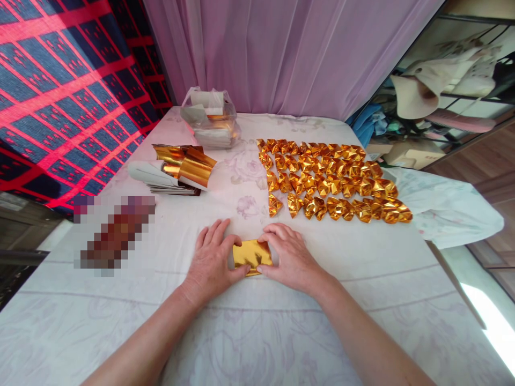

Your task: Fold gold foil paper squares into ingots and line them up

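A small sheet of shiny gold foil paper (pixel 253 252) lies on the table in front of me, seemingly folded, with grey-white showing at its short ends. My left hand (pixel 213 260) grips its left end, thumb at the near edge and index finger at the far edge. On the right end, my right hand (pixel 293 257) holds it the same way. Beyond my right hand stand several rows of folded gold foil pieces (pixel 333 182), shaped like ingots. Past my left hand is a loose stack of gold foil sheets (pixel 197 169) with white backs.
A clear plastic bag (pixel 209 120) with more foil paper stands at the back. At left, a pixelated patch (pixel 116 236) hides something. A pale plastic bag (pixel 450 206) hangs at the right edge of the cloth-covered table (pixel 249 338). Shelves with hats (pixel 418 91) stand at right.
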The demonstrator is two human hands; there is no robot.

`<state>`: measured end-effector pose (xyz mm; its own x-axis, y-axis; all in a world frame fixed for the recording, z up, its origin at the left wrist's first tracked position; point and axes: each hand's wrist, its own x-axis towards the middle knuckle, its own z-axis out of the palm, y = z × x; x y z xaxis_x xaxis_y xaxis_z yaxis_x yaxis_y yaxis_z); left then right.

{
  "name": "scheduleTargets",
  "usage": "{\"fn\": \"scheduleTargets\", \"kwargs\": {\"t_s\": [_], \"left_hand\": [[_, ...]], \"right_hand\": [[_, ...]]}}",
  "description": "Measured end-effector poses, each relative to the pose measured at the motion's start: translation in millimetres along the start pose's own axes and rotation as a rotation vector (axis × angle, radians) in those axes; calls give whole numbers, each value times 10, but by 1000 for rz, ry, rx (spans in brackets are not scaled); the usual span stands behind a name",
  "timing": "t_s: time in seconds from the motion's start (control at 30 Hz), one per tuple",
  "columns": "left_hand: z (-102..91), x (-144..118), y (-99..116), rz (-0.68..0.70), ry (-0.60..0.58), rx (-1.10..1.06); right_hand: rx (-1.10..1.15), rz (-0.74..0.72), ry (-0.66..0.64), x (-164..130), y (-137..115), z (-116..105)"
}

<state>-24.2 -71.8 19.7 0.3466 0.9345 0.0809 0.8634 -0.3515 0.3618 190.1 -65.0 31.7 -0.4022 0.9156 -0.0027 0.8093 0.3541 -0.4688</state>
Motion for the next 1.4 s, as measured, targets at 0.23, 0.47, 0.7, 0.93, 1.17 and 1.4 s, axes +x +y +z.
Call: {"fn": "scheduleTargets", "kwargs": {"t_s": [0.23, 0.47, 0.7, 0.93, 1.17, 1.4], "left_hand": [[4, -7, -6, 3, -1, -16], [6, -9, -4, 10, -2, -5], [2, -7, -2, 9, 4, -15], [9, -13, -16, 13, 0, -17], [22, -7, -23, 17, 16, -30], [47, -7, -45, 38, 14, 12]], "right_hand": [[-11, 1, 19, -8, -28, 24], [-30, 21, 34, -19, -58, 65], [12, -46, -68, -8, 59, -26], [35, -111, -161, -23, 172, -97], [43, -118, -232, -21, 196, -169], [34, -131, -174, -34, 165, -141]]}}
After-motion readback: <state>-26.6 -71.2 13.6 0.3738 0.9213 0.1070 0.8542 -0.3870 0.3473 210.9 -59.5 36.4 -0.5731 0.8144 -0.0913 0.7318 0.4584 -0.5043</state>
